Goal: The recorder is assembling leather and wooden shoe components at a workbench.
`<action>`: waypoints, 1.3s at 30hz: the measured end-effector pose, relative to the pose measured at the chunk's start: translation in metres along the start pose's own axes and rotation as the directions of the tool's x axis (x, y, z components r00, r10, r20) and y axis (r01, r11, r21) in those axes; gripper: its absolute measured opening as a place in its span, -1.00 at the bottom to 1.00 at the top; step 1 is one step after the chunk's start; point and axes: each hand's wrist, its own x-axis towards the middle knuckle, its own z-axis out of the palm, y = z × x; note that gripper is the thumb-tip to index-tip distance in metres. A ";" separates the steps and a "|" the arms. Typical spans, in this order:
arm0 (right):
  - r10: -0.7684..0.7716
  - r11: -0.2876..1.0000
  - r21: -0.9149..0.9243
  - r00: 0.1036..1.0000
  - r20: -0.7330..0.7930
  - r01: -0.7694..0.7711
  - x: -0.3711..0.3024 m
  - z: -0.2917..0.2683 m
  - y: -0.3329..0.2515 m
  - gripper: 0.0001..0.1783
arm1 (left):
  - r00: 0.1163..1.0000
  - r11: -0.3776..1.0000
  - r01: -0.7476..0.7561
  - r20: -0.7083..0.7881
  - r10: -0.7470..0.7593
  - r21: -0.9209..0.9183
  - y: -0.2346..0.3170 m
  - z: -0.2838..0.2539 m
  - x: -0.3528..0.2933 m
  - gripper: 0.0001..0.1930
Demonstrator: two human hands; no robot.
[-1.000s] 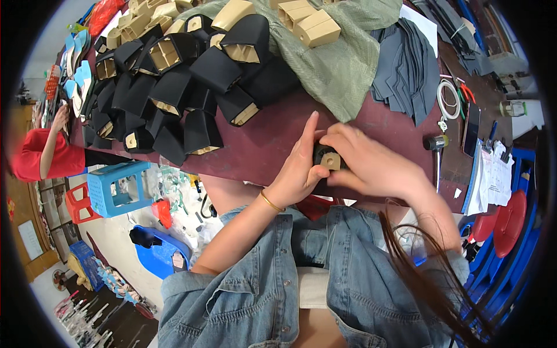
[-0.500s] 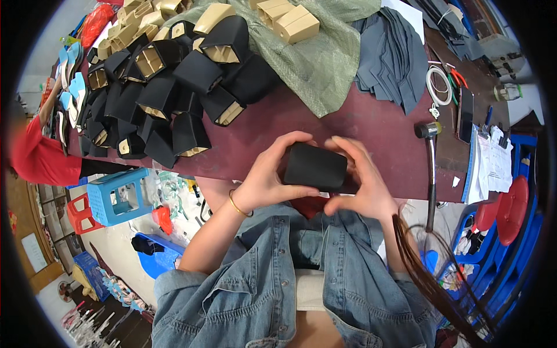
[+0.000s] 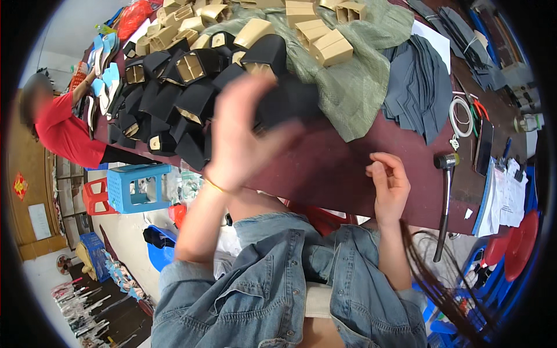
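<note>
My left hand [image 3: 241,130], smeared by motion, is raised over the table beside the pile of black-covered shoe heels [image 3: 194,105]. Between its thumb and fingers is a blurred black shoe heel [image 3: 288,101], which overlaps the pile's right edge in view. Lower down on the right, my right hand [image 3: 391,188] is above the table's near edge, its fingers curled in and the thumb against them, with nothing visible in it. Several bare tan heels [image 3: 332,47] lie on a green woven sheet [image 3: 354,95] farther back.
Grey cut pieces [image 3: 416,87] are stacked on the dark red table [image 3: 348,191]. To the right are a hammer [image 3: 444,197], a white cord coil [image 3: 461,116], a phone [image 3: 483,148] and papers [image 3: 506,191]. A person in red [image 3: 72,130] is at far left, near a blue stool [image 3: 139,188].
My hands have parted. The left has swung up and left to the pile with the black heel; the right has let go and moved right, its fingers curling. The view has shifted.
</note>
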 end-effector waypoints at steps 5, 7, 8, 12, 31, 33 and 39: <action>-0.239 0.927 -0.295 0.971 0.012 0.232 0.001 -0.004 0.019 -0.93 | 0.984 0.797 0.118 -0.176 -0.015 0.593 -0.060 -0.028 0.073 -0.43; -0.195 0.963 -0.183 0.981 0.024 0.196 0.007 -0.001 0.011 -0.92 | 0.995 0.613 0.083 -0.033 -0.092 0.786 -0.071 -0.018 0.073 -0.41; -0.127 0.987 -0.096 0.992 0.008 0.127 0.012 -0.006 0.003 -0.92 | 0.989 0.565 0.059 0.029 -0.145 0.823 -0.074 -0.015 0.069 -0.40; -0.454 0.825 -0.452 0.873 -0.176 0.338 0.082 -0.055 -0.028 -0.91 | 0.988 0.535 0.056 0.032 -0.154 0.843 -0.071 -0.024 0.068 -0.44; 0.008 0.834 0.552 1.000 -0.003 -0.006 0.086 -0.034 -0.059 -0.78 | 0.569 -0.175 0.813 0.821 0.036 -0.555 0.062 0.092 0.055 -0.42; -0.021 0.711 0.696 0.986 0.165 -0.101 0.076 -0.018 -0.060 -0.67 | 0.664 -0.368 0.701 0.748 0.025 -0.610 0.061 0.095 0.073 -0.48; -0.092 0.821 0.551 0.916 0.389 -0.152 0.089 -0.005 -0.052 -0.55 | 0.697 0.434 0.679 0.706 -0.128 -0.592 0.051 0.074 0.119 -0.59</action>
